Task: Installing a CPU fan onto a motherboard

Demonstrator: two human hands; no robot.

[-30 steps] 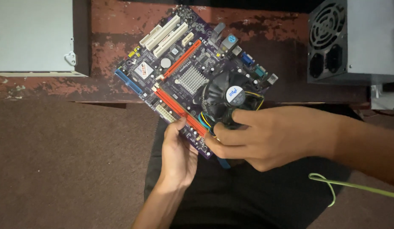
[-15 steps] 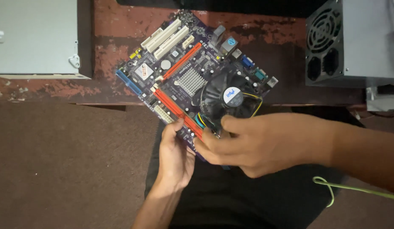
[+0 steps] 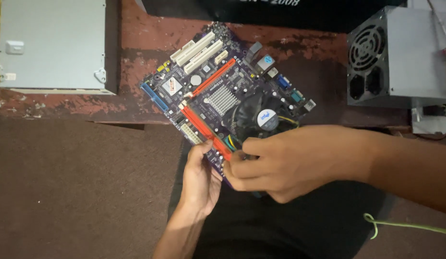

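Head view showed a purple motherboard (image 3: 218, 91) lying tilted, its far corner on a worn reddish-brown table (image 3: 136, 48) and its near corner projecting past the table edge toward the person. The left hand (image 3: 200, 180) came up from below and gripped the board's near edge, thumb curled over the top beside the red memory slots (image 3: 206, 127), the remaining fingers hidden beneath the board. The right hand (image 3: 290, 160) reached in from the right side, its fingers bent and bunched together at the near corner of the board, just in front of the black cooler fan (image 3: 261, 120); the fingertips pressed on or pinched something small there, but what they held could not be determined, since the hand covered that area. The fan sat on the board beside a finned silver heatsink (image 3: 222, 100), with white expansion slots (image 3: 199, 50) toward the far corner and a blue connector (image 3: 154, 97) along the left edge. A grey metal drive unit (image 3: 50, 45) lay on the table well to the left of the board. A grey power supply (image 3: 400, 57) with a round fan grille stood well to the right. A green cord (image 3: 405, 225) lay on the dark surface at lower right, apart from both hands.
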